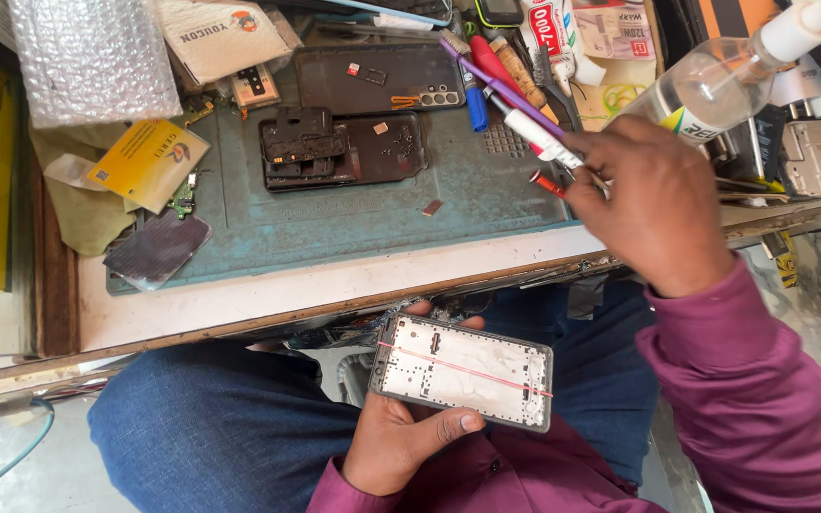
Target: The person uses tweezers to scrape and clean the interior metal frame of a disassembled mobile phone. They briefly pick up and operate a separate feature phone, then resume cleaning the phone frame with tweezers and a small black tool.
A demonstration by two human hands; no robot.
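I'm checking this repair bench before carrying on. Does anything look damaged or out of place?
The phone frame in the left hand is stripped bare, with a thin red line running slantwise across it. A small loose chip lies alone on the green mat. The right hand reaches among the tools.

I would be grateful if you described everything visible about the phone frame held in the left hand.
The phone frame is a flat, rounded rectangle with a dark rim and a pale, scuffed inner plate dotted with small cut-outs. A thin red line runs along its length. It lies face up, slightly tilted, over the lap in blue jeans, below the bench edge. The left hand cradles it from beneath, thumb on its near edge, fingertips showing past its far edge.
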